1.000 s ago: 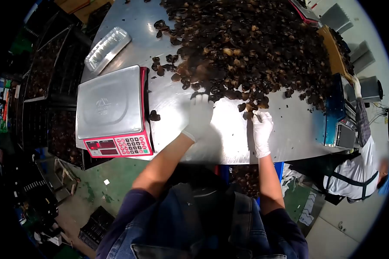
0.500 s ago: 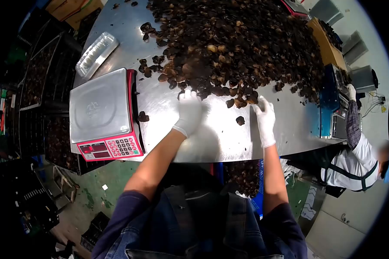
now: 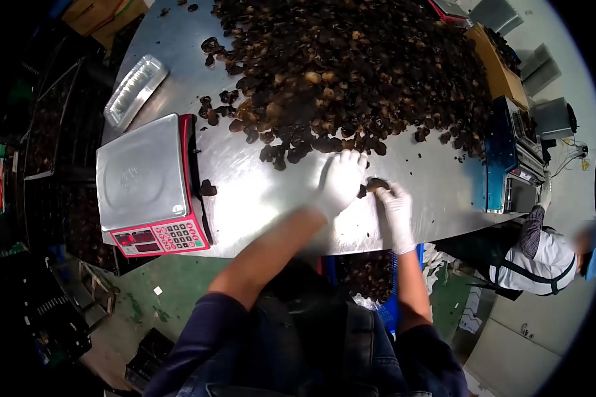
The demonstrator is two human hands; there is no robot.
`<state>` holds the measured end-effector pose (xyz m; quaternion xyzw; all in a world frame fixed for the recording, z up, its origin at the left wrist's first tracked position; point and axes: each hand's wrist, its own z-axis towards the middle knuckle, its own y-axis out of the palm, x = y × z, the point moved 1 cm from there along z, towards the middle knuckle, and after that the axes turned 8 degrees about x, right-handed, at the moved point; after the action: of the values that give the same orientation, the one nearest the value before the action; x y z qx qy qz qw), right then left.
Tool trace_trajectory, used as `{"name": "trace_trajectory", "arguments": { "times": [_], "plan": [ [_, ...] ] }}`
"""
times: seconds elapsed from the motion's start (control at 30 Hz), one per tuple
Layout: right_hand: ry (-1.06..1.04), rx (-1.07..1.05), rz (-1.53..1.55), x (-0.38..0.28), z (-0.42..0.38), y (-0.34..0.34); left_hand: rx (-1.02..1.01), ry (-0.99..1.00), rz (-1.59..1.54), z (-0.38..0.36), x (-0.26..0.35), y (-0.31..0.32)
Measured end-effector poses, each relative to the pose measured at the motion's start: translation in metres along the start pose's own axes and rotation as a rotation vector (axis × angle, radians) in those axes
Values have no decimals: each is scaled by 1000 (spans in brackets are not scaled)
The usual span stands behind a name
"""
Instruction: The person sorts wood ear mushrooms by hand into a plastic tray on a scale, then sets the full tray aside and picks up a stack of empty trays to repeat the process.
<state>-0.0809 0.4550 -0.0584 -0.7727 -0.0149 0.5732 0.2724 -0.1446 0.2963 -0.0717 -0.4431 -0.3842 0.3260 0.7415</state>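
My left hand (image 3: 344,178), white-gloved, is at the front edge of a large heap of dark brown pieces (image 3: 351,73) that look like wood ear mushrooms. Its fingers are bent and close together; whatever they hold, if anything, is hidden. To its right, my right hand (image 3: 397,215), also gloved, is closed with its fingertips on one brown mushroom piece (image 3: 378,184) just above the metal table (image 3: 245,192). A small dark piece shows between the two hands.
A red scale (image 3: 142,185) with a metal pan stands at the left, with a clear plastic tray (image 3: 136,91) behind it. A blue crate (image 3: 389,291) of pieces sits below the table edge. At the right, a co-worker (image 3: 536,261) reaches toward a blue machine (image 3: 503,159).
My left hand has swung right, close to my right hand. My right hand has moved down and left, and now has a mushroom piece at its fingertips. The co-worker's hand has moved down.
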Motion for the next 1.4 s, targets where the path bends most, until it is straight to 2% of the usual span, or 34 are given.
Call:
{"name": "trace_trajectory", "arguments": {
  "times": [0.07,0.13,0.17,0.2,0.27,0.3,0.33,0.37,0.4,0.43,0.47,0.5,0.53,0.57,0.6,0.63,0.67,0.73,0.8,0.87,0.9,0.93,0.97,1.0,1.07,1.13,1.2,1.27,1.37,1.4],
  "plan": [
    [-16,-7,-121,5,-13,15,-85,23,215,20,-8,17],
    [-61,-36,-143,16,-15,26,-54,37,227,25,-14,21],
    [-58,-53,-82,19,-17,22,-23,27,112,20,-15,21],
    [18,-38,-251,5,-18,14,14,18,-1,18,-16,10],
    [-91,-55,-167,33,1,-15,242,-97,-331,-2,-9,-19],
    [-189,-9,-146,50,16,-28,306,-108,-309,-19,4,-15],
    [-33,40,-100,55,28,-36,94,-61,-564,-35,15,-7],
    [5,53,-177,48,39,-36,-106,-34,-651,-54,43,-34],
    [41,65,-253,35,50,-33,-87,294,-581,-87,64,-17],
    [-114,58,-280,17,55,-21,-304,245,-673,-99,78,-36],
    [-272,46,-300,-2,55,-2,-172,283,-700,-108,75,-31],
    [-494,150,-542,-20,55,22,-95,159,-649,-102,59,-36],
    [-582,82,-454,-31,62,44,-20,34,-587,-91,33,-48],
    [-644,84,-504,-47,60,67,-167,-247,-277,-78,4,-71],
    [-707,96,-556,-61,57,89,-143,-526,-197,-80,-34,-61],
    [-738,81,-544,-61,59,112,2,-684,-100,-86,-57,-81],
    [-767,65,-537,-59,58,132,299,-701,96,-109,-90,-62],
    [-763,32,-547,-58,41,157,273,-931,129,-121,-129,-67],
    [-811,15,-601,-45,14,164,277,-987,178,-128,-144,-57],
    [-895,-88,-540,-23,-14,159,201,-977,85,-129,-135,-40],
    [-892,-133,-538,-21,-29,148,233,-843,-66,-128,-123,-41],
    [-887,-178,-534,-26,-42,138,215,-720,-75,-139,-120,-8],
    [-875,-189,-532,-27,-48,132,196,-642,-280,-134,-99,-20],
    [-866,-200,-527,-29,-49,126,206,-653,-274,-124,-94,-36],
    [-920,-144,-532,-30,-47,120,316,-424,-291,-104,-91,-58],
    [-919,-117,-463,-24,-44,117,503,-600,-125,-70,-132,-54],
    [-926,-125,-434,-22,-41,117,547,-800,50,-33,-186,-58],
    [-848,-126,-390,-26,-44,114,505,-949,174,-6,-234,-54],
    [-814,-15,-414,-37,-51,109,323,-1011,-15,3,-269,-58],
    [-780,-3,-400,-34,-52,107,382,-933,50,-3,-262,-59]
  ]
}}
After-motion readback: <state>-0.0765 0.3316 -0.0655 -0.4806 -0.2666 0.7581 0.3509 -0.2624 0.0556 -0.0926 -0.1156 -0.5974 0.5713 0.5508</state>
